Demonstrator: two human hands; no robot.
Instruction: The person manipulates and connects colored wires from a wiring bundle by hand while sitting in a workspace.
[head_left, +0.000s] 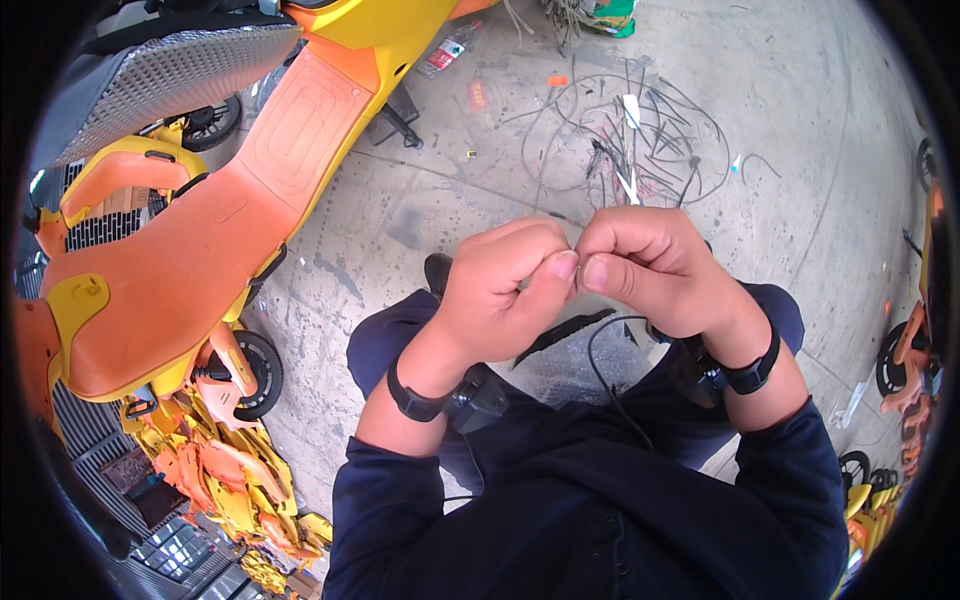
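Observation:
Both hands meet in front of me above my knees, thumbs and fingertips pinched close together. My left hand [510, 285] is closed, its thumb pressed on the curled forefinger. Across from it, my right hand [655, 265] is closed in a similar pinch, fingertips almost touching the left ones. Whatever lies between the fingertips is too small or too hidden to name. A black cable [597, 362] curves below the hands over clear bubble wrap [565, 370] between my legs. A dark strip [560, 335] lies beside it.
A yellow and orange scooter body [200, 255] stands at the left, with a pile of yellow and orange panels [235, 470] nearer me. Ahead on the concrete floor lie a tangle of cut cables [660, 140], scissors [629, 186] and a plastic bottle [447, 55]. More scooters with wheels [892, 358] line the right.

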